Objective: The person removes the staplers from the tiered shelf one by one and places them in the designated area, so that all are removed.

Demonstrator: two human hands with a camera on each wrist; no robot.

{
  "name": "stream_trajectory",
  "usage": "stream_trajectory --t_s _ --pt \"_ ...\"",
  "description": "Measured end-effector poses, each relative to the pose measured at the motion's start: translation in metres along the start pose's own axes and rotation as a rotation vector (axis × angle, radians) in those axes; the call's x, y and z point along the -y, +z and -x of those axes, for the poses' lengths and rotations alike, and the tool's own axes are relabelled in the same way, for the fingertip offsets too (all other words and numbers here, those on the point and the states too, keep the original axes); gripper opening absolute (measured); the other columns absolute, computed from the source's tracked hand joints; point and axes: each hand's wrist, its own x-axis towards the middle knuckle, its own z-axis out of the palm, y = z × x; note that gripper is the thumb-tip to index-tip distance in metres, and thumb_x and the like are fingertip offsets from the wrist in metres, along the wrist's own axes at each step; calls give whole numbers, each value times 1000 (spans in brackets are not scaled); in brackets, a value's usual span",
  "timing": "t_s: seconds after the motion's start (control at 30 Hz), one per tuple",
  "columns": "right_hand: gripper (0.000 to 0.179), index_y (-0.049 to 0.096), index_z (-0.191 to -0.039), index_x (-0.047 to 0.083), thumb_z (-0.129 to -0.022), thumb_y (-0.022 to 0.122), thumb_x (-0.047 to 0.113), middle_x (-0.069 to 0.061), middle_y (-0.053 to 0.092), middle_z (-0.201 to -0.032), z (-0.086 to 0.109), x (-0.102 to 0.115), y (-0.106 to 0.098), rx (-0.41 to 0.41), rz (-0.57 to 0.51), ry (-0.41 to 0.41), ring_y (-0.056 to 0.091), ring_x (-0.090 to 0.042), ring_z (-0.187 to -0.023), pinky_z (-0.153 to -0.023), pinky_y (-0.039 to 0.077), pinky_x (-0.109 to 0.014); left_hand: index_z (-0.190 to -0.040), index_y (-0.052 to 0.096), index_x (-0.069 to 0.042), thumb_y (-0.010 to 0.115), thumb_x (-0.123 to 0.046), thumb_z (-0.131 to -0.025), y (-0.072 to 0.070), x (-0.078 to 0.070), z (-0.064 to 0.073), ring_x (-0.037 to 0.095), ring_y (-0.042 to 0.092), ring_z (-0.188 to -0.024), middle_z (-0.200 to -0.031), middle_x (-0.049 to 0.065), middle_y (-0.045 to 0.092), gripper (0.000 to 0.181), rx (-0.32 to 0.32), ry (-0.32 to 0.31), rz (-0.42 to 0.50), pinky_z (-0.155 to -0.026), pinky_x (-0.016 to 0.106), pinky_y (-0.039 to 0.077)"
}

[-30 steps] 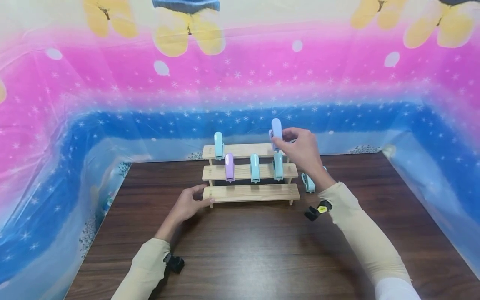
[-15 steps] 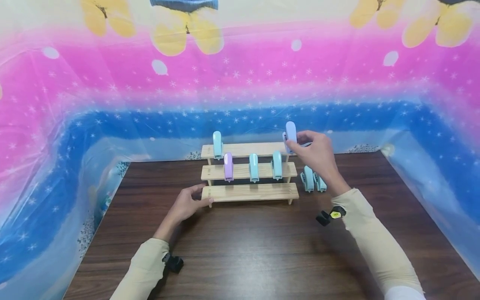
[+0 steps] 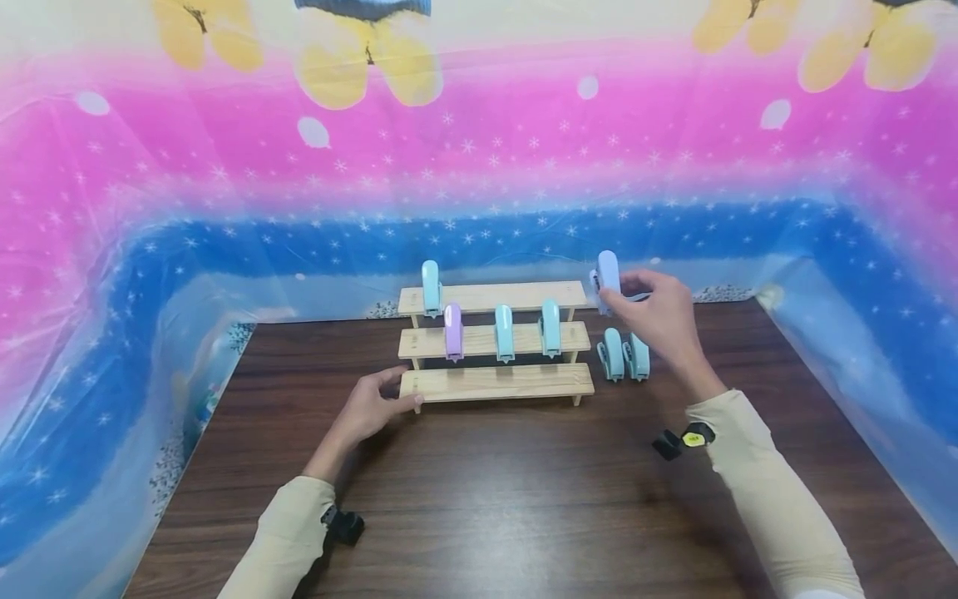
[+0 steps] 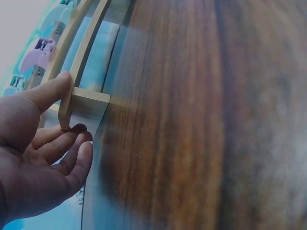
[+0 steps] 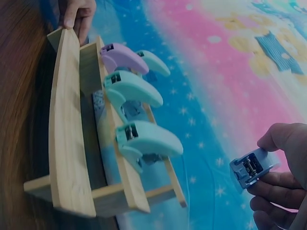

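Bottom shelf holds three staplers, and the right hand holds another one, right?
Not quite: the head view shows the three staplers on the middle shelf, not the bottom shelf. The right hand does hold another stapler.

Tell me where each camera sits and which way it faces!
Head: on the head, looking forward and down at the wooden rack; left hand, right hand and sleeves show.
Left wrist: on that wrist, facing the rack's left end and table; only the left hand shows.
Right wrist: on that wrist, facing the rack from its right end; both hands show, right one pinching a lavender-blue stapler.
Both wrist views share the purple stapler.
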Motion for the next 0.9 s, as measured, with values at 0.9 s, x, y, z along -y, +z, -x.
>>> stream_trajectory --t_s 0.9 --pt "60 71 -125 3 -91 72 52 -20 72 -118 15 -64 -31 -68 111 108 65 -34 -108 -85 48 -44 -150 49 -2 79 -36 -91 0 2 -2 38 54 -131 -145 22 56 74 12 -4 15 -104 54 46"
